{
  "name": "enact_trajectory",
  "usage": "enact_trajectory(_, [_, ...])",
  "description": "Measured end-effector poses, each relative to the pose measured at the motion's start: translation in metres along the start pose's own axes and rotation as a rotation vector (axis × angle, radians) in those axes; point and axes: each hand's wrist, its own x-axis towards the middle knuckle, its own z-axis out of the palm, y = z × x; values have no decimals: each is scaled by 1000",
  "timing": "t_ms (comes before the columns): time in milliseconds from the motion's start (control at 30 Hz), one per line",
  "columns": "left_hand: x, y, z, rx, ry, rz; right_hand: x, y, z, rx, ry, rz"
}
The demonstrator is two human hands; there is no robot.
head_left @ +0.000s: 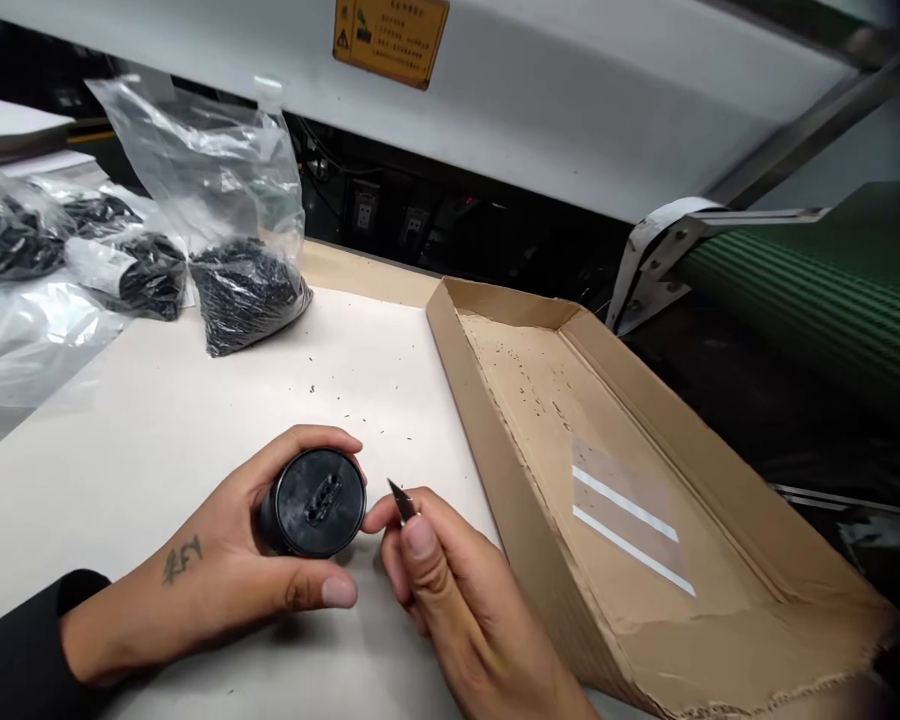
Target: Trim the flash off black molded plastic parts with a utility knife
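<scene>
Left hand [195,550] wrapped firmly round a black plastic cylinder [315,503], bracing it steady, while right hand [442,590] pinched a craft knife [403,500] short, for control, its tip just beside the rim.

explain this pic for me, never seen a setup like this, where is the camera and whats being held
This is a single picture from a camera worn on a person's head, looking forward and down at their own bare hands. No machine is doing the handling here. The left hand grips a black cylindrical part, with one end facing the camera. The right hand holds a small pointed blade close to that end. Below them is a white table scattered with tiny black bits. Farther back lie clear plastic bags of small black pieces, and to the right sits a shallow cardboard tray with similar specks inside.
</scene>
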Motion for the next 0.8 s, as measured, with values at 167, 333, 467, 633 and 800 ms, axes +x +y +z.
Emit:
enact_trajectory(167, [-6,-1,1,27,29,-8,2,1,-1,-153,-3,-60])
enact_trajectory(333, [-5,-1,1,82,60,46,2,5,-4,-221,23,-94])
enact_trajectory(467, [-4,-1,-1,144,23,15,1,6,-2,-155,187,-150])
enact_trajectory(633, [-8,3,3,93,15,-24,0,8,3,-164,155,-301])
enact_trajectory(800, [-9,7,7,14,45,-43,0,14,8,-420,179,-383])
